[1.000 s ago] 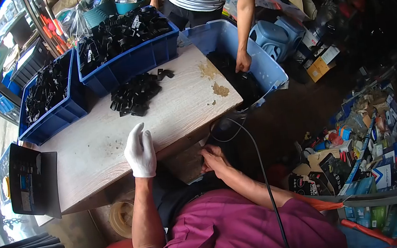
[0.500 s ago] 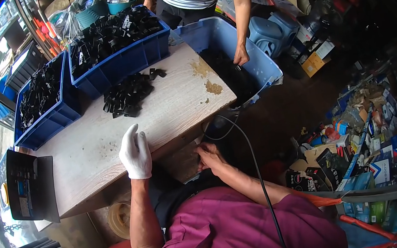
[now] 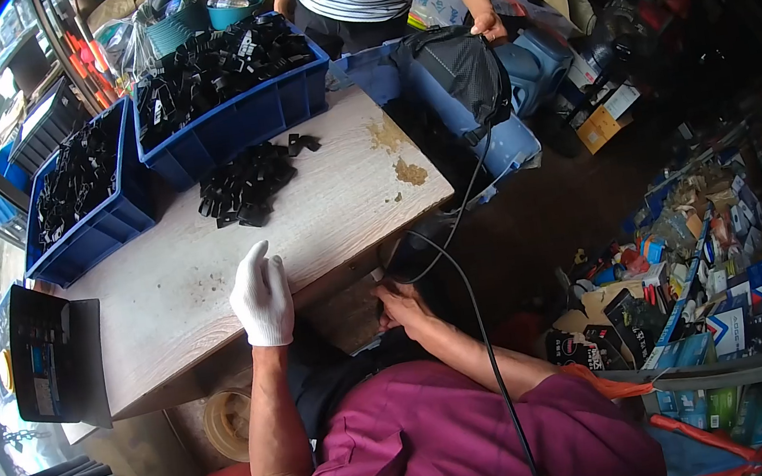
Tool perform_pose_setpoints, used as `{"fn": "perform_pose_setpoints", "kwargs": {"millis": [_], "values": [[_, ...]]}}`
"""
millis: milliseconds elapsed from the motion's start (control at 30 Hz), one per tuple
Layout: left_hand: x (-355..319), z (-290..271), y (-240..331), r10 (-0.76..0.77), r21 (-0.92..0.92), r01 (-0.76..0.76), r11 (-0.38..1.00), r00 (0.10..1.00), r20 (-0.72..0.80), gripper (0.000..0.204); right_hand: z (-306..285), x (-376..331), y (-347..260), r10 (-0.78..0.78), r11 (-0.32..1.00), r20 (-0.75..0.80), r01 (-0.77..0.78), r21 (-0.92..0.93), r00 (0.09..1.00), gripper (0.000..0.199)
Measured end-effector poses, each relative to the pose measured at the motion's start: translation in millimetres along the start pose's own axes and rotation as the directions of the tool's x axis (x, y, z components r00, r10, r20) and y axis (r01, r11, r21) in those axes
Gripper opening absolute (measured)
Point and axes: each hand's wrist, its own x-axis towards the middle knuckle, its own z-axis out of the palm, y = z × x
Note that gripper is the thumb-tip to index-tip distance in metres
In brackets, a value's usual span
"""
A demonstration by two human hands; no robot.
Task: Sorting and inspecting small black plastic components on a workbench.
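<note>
My left hand (image 3: 261,295), in a white knitted glove, is raised at the front edge of the pale wooden table (image 3: 160,315). Its fingers point up, mostly straight, and nothing shows in them. Low beside the table's front edge, my bare right hand (image 3: 399,303) has its fingers curled together. What they may hold is too hidden to make out. A loose pile of small black pieces (image 3: 244,187) lies on the tabletop beyond my left hand. Across the table, a co-worker's hand (image 3: 489,27) grips the top of a black mesh bag (image 3: 460,73).
Two blue crates, one at the far side (image 3: 235,113) and one at the left (image 3: 102,241), are heaped with black pieces. A light-blue bin (image 3: 512,139) stands off the table's right end. A black cable (image 3: 483,321) crosses by my right arm. Boxed goods (image 3: 743,315) crowd the right.
The co-worker's hand has risen out of the light-blue bin, and the black mesh bag now hangs from it. Part of the cable has shifted. Both my hands stay almost where they were.
</note>
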Motion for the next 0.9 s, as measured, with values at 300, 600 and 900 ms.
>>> {"fn": "perform_pose_setpoints", "kwargs": {"millis": [300,600,900], "values": [[0,-1,1,0.027,-0.013,-0.028,1.0,0.999,-0.021,0.024,-1,1,10,0.004,0.999,0.035,-0.005,0.04,0.999,0.026],[-1,-1,1,0.03,0.01,-0.029,1.0,0.999,-0.012,0.025,-2,-1,16,-0.007,1.0,0.038,0.008,-0.03,0.999,0.028],[-4,-3,-2,-0.001,0.008,0.001,1.0,1.0,-0.005,0.025,-2,-5,21,0.033,0.974,0.168,0.006,-0.227,0.985,0.029]]}}
